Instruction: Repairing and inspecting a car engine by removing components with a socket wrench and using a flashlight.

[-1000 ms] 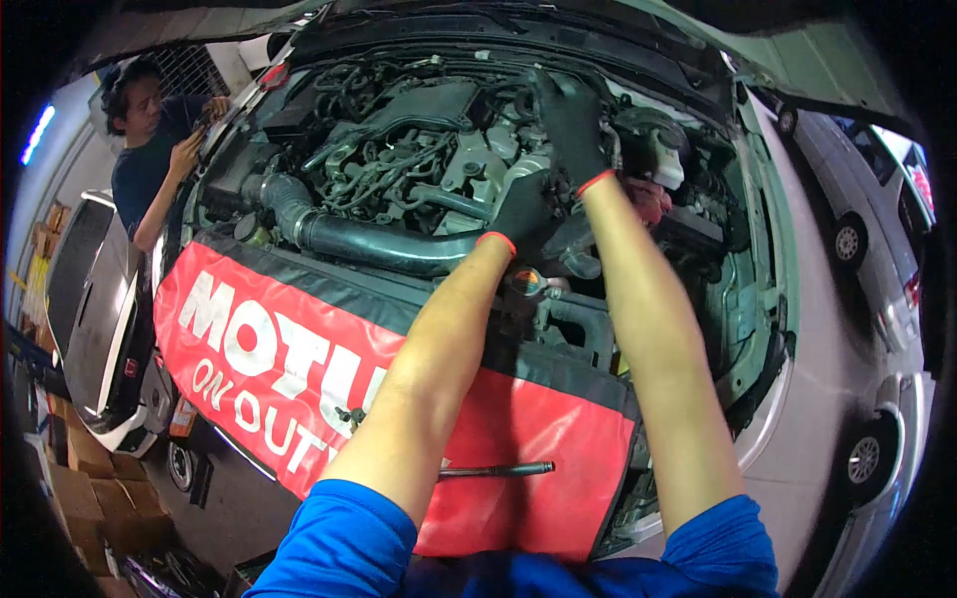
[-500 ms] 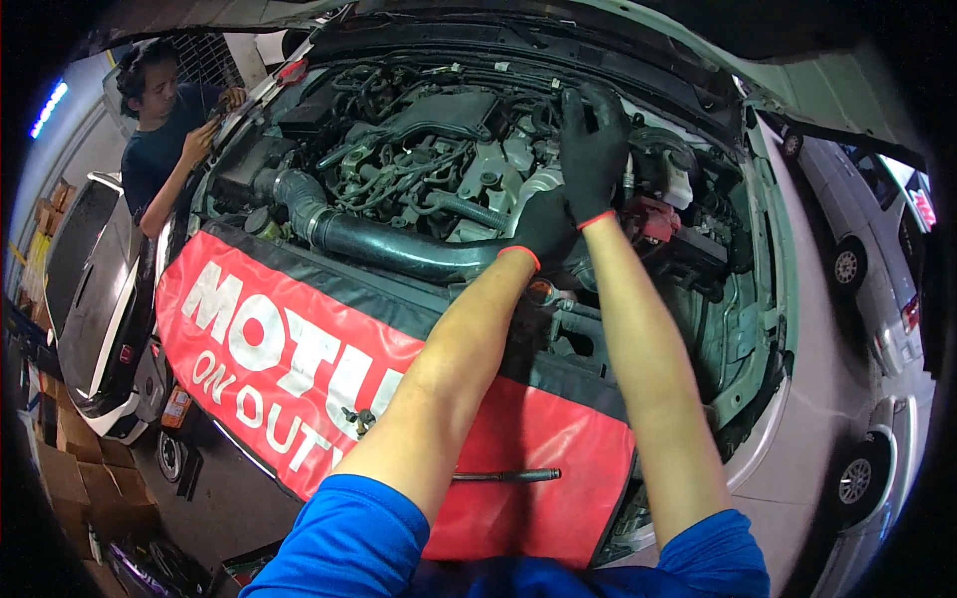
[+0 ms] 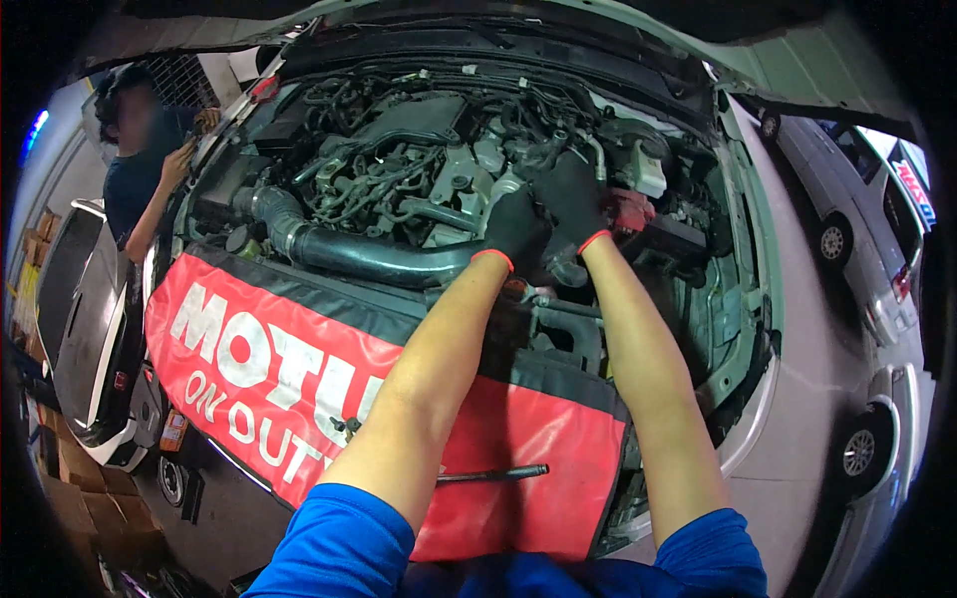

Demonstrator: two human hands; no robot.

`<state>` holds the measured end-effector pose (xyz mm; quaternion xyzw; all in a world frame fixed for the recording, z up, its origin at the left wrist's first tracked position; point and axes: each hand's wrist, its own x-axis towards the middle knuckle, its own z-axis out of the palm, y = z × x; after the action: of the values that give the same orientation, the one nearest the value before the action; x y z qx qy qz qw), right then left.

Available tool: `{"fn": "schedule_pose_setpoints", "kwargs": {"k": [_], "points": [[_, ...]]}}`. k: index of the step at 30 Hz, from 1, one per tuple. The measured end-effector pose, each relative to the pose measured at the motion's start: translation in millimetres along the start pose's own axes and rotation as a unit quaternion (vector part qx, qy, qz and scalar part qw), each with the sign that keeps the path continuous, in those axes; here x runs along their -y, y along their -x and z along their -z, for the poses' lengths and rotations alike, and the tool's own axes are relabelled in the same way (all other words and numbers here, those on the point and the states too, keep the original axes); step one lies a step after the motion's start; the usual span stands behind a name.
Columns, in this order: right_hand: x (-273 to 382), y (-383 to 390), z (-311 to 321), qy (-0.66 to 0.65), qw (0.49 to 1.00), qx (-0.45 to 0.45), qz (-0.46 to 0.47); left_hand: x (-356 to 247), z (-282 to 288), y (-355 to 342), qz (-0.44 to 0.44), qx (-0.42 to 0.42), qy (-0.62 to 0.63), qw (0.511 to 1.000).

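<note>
Both gloved hands are inside the open engine bay, right of the engine cover. My left hand is curled beside a silver metal part, just above the large black intake pipe; its fingertips are hidden. My right hand is beside and slightly above it, fingers bent among hoses and fittings below an upright metal pipe. What either hand grips is hidden. A white reservoir and red plastic cover sit to the right.
A red fender cover drapes the front, carrying a long metal tool. The raised hood hangs overhead. A co-worker leans at the left side. Cardboard boxes lie lower left; a parked silver vehicle stands right.
My right hand has come down from higher at the back of the engine bay to beside my left hand. My left hand stays near the pipe. The view has shifted slightly.
</note>
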<state>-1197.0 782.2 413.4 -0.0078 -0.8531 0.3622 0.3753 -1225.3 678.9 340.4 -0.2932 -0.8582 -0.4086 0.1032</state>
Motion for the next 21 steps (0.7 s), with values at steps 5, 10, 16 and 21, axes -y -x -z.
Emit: {"fn": "schedule_pose_setpoints", "kwargs": {"k": [5,10,16,21], "points": [[-33,18,-6,0.031,0.998,-0.035,-0.031,-10,2,0,0.023,-0.012,-0.031,0.999],[-61,11,-9,-0.058,0.992,-0.066,0.089,15,-6,-25,-0.042,0.095,-0.109,0.989],[-49,3,18,-0.114,0.985,0.114,0.06,38,-3,-47,-0.216,0.074,-0.123,0.966],[-34,-3,14,0.094,0.985,0.143,-0.037,31,6,-50,-0.251,0.065,-0.084,0.962]]}}
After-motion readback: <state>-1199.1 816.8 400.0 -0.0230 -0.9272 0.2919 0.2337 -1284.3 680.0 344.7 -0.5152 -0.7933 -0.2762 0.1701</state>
